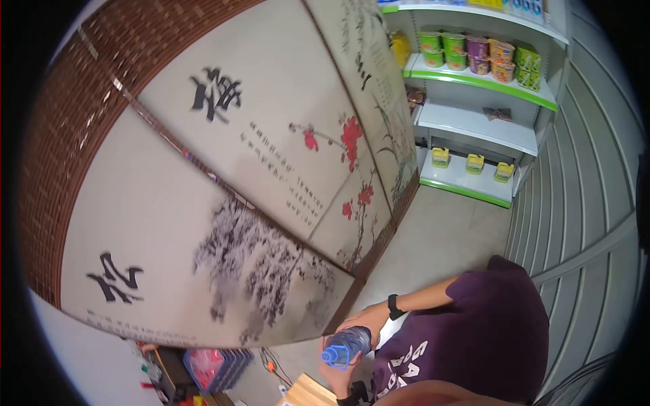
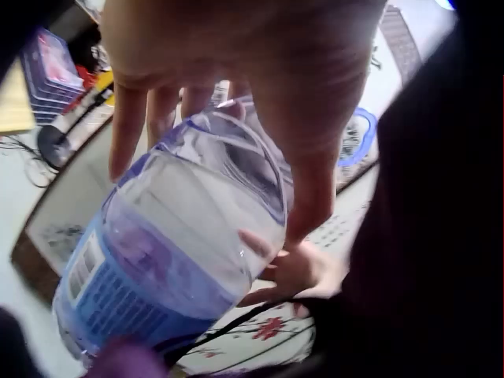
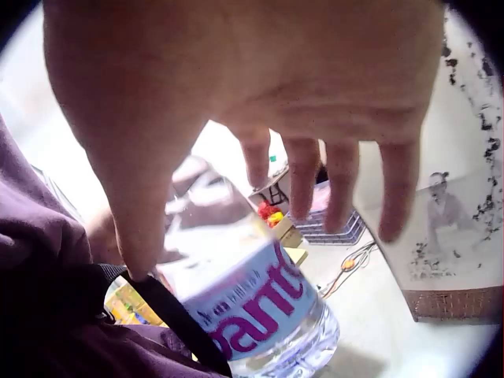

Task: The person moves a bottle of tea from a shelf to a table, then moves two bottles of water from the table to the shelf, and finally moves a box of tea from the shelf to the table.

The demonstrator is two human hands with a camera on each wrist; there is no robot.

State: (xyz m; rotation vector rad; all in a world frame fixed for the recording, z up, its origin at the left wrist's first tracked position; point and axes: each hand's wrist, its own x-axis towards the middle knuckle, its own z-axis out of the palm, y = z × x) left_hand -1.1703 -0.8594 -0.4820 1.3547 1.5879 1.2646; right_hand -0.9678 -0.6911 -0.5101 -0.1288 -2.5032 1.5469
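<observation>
A clear bottle [image 1: 355, 338] with a blue cap and handle is at the bottom centre of the head view, between both hands. In the left wrist view the bottle [image 2: 157, 260] tilts down to the left. My left hand [image 1: 338, 379] grips its upper part, fingers on one side and thumb on the other, as the left hand [image 2: 244, 71] shows. On the other side, my right hand [image 1: 369, 318] is against the bottle. The right hand [image 3: 252, 94] has its fingers spread and nearly straight, its thumb beside the labelled bottle [image 3: 260, 307]; thumb contact is unclear.
A tall folding screen [image 1: 271, 135] with painted flowers and writing stands at the left. White shelves [image 1: 474, 125] hold cups and yellow jugs at the upper right. A ribbed grey wall [image 1: 575, 169] is on the right. A blue crate [image 1: 233, 365], cables and a wooden surface [image 1: 315, 392] lie below.
</observation>
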